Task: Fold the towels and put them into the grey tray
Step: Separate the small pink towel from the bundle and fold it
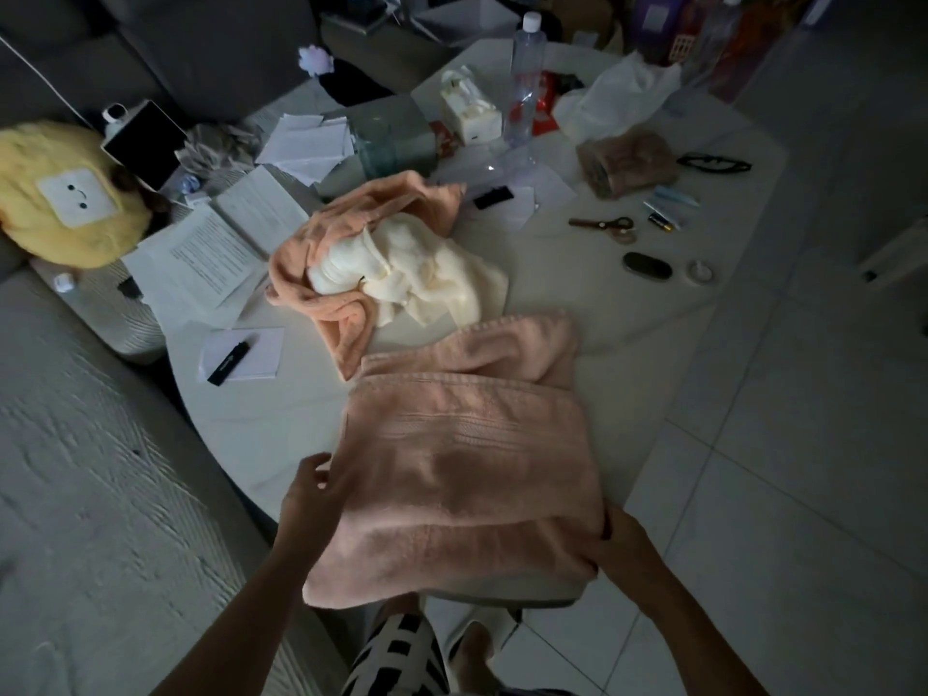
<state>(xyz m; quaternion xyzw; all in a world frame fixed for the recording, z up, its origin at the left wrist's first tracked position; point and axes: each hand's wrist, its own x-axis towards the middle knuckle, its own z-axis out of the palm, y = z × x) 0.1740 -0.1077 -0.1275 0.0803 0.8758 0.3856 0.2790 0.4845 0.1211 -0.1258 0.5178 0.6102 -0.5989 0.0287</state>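
Note:
A large peach towel (467,454) lies partly folded on the near part of the white table (261,429), its near edge hanging over the table's rim. My left hand (314,494) grips the towel's left edge. My right hand (620,545) pinches its near right corner. Farther back sits a crumpled heap: another peach towel (326,243) with a cream towel (427,273) on top of it. I cannot make out a grey tray in this dim view.
Papers (221,243), a notepad with a black pen (241,354), a plastic bottle (525,77), scissors (602,224), a green tissue box (394,138) and small items clutter the far table. A yellow plush (65,193) and a grey sofa (90,494) are at left; tiled floor at right.

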